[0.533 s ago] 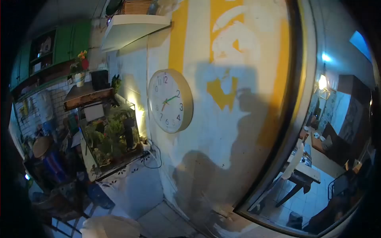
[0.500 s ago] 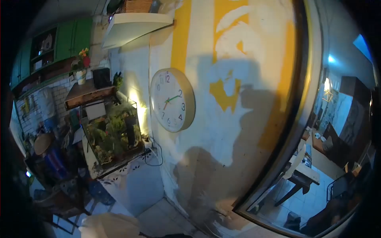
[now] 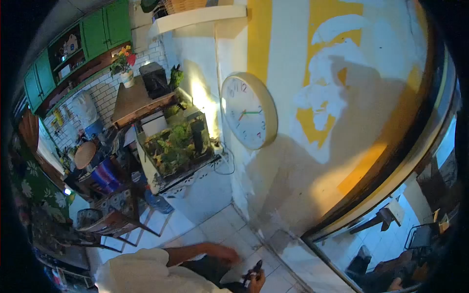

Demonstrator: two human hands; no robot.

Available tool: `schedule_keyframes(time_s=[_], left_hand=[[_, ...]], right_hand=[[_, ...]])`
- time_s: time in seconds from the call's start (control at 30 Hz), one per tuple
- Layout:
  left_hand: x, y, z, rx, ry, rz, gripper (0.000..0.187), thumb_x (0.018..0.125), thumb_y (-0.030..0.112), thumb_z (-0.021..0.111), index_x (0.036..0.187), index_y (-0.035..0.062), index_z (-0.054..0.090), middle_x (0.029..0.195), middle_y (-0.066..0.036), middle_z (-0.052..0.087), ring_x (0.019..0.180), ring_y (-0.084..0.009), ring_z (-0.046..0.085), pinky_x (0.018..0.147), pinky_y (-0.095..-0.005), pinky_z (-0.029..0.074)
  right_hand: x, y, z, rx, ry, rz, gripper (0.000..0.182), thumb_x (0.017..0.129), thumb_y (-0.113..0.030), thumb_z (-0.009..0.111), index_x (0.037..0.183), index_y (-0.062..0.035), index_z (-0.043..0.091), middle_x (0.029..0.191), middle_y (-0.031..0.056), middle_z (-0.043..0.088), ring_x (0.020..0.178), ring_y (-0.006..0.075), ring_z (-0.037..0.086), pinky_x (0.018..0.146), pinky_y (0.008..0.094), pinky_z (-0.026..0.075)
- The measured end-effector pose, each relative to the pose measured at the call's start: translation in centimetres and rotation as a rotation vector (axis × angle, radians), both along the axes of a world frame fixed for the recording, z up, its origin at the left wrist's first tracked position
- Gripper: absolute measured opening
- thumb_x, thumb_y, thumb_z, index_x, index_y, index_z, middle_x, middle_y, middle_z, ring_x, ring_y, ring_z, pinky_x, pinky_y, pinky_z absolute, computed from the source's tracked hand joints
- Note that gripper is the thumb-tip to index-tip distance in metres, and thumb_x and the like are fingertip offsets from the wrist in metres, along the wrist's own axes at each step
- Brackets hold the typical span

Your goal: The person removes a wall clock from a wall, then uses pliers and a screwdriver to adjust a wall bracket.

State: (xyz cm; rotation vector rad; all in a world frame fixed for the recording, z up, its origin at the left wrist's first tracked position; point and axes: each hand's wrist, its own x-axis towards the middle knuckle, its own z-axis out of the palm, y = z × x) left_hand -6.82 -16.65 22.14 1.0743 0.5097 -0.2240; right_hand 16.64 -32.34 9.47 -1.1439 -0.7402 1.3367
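Note:
At the bottom of the head view, my left hand (image 3: 223, 252) reaches out from a pale sleeve (image 3: 134, 271) and is smeared by motion, so its fingers cannot be made out. Lower and to its right, my right hand (image 3: 257, 282) is closed around a small black object (image 3: 257, 267) whose kind I cannot make out. Its dark tip sticks up above the fingers. A gap separates the two hands, and dark trousers (image 3: 207, 268) show below my left forearm. The tiled floor (image 3: 215, 227) lies beyond them.
A round clock (image 3: 249, 111) hangs on the patched yellow and white wall. Right of it stands a large framed mirror (image 3: 391, 215). A planted glass tank (image 3: 178, 146) sits on a counter at left, near a chair (image 3: 110, 219). A white shelf (image 3: 200, 18) juts out above.
The view has tilted and shifted, so the clock and tank now appear farther right. Both my hands have come into view at the bottom, the right with the small black object.

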Motion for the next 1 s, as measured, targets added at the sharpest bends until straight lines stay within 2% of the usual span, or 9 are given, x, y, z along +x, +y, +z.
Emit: schedule_keyframes(time_s=[0.03,0.1,0.2,0.27,0.4,0.5,0.6,0.7,1.0], left_hand=[[-1.1,0.7,3.8,0.072,0.053,0.224,0.032,0.098,0.044,0.050,0.086,0.0145,0.056,0.079,0.004,0.049,0.067,-0.0093,0.042,0.061,-0.0266,0.039],[-3.9,2.5,6.3,0.121,0.063,0.681,0.033,0.098,0.044,0.050,0.086,0.0141,0.057,0.079,0.004,0.049,0.067,-0.0090,0.043,0.060,-0.0260,0.038],[-7.4,6.3,7.1,0.049,-0.070,1.177,0.034,0.097,0.045,0.050,0.096,0.0123,0.060,0.084,0.002,0.053,0.072,-0.0099,0.049,0.064,-0.0264,0.041],[-8.6,9.9,8.1,0.107,0.032,1.368,0.040,0.097,0.047,0.051,0.112,0.0107,0.059,0.095,-0.001,0.056,0.081,-0.0115,0.053,0.069,-0.0284,0.044],[-10.8,18.3,9.4,0.204,-0.100,1.447,0.047,0.094,0.050,0.055,0.126,0.0144,0.052,0.112,-0.005,0.055,0.099,-0.0166,0.054,0.083,-0.0353,0.046],[-12.4,24.3,8.9,0.192,-0.103,1.490,0.057,0.093,0.053,0.056,0.134,0.0140,0.045,0.122,-0.008,0.052,0.110,-0.0220,0.054,0.095,-0.0415,0.045],[-13.6,29.6,8.8,0.084,-0.170,1.512,0.070,0.092,0.055,0.056,0.145,0.0159,0.032,0.127,-0.013,0.050,0.122,-0.0287,0.049,0.104,-0.0470,0.041],[-13.3,32.6,11.1,0.064,-0.144,1.556,0.068,0.092,0.059,0.050,0.148,0.0268,0.029,0.128,-0.012,0.050,0.113,-0.0270,0.052,0.095,-0.0501,0.046],[-12.0,36.9,15.4,0.010,-0.330,1.511,0.077,0.090,0.075,0.034,0.150,0.0299,0.022,0.143,-0.020,0.032,0.133,-0.0365,0.036,0.102,-0.0626,0.037]], right_hand=[[-0.4,0.3,4.1,-0.008,0.142,0.001,0.015,0.093,-0.023,0.058,0.101,-0.0100,0.055,0.076,0.0021,0.058,0.055,0.0113,0.053,0.051,0.0289,0.048],[-0.7,2.8,11.3,-0.065,0.054,-0.067,0.026,0.084,-0.006,0.054,0.107,0.0047,0.053,0.083,0.0138,0.063,0.064,0.0196,0.062,0.065,0.0343,0.055],[0.0,5.9,11.0,0.075,-0.081,-0.019,0.021,0.085,-0.008,0.055,0.103,0.0021,0.053,0.085,0.0130,0.062,0.064,0.0178,0.059,0.061,0.0328,0.052],[-0.4,8.5,11.1,0.198,-0.113,-0.023,0.021,0.086,-0.008,0.058,0.105,0.0002,0.053,0.085,0.0100,0.060,0.065,0.0161,0.057,0.059,0.0314,0.050],[-4.8,15.4,13.2,0.343,-0.172,-0.211,0.026,0.087,-0.003,0.060,0.111,-0.0027,0.051,0.093,0.0043,0.053,0.074,0.0117,0.052,0.059,0.0284,0.047],[-8.5,19.6,14.0,0.347,0.062,-0.206,0.057,0.087,0.005,0.056,0.141,0.0005,0.037,0.114,0.0068,0.054,0.099,0.0136,0.052,0.086,0.0280,0.045],[-12.2,23.3,19.5,0.400,-0.018,-0.274,0.032,0.087,0.001,0.060,0.115,-0.0036,0.047,0.096,0.0022,0.048,0.081,0.0079,0.046,0.066,0.0216,0.043],[-13.9,26.4,21.8,0.476,-0.195,-0.367,0.032,0.087,0.001,0.060,0.115,-0.0041,0.046,0.096,0.0012,0.047,0.079,0.0076,0.045,0.069,0.0193,0.041],[-12.3,36.2,32.0,0.603,-0.353,-0.470,0.037,0.087,-0.006,0.067,0.117,-0.0022,0.046,0.101,0.0047,0.051,0.081,0.0104,0.050,0.072,0.0246,0.044]])
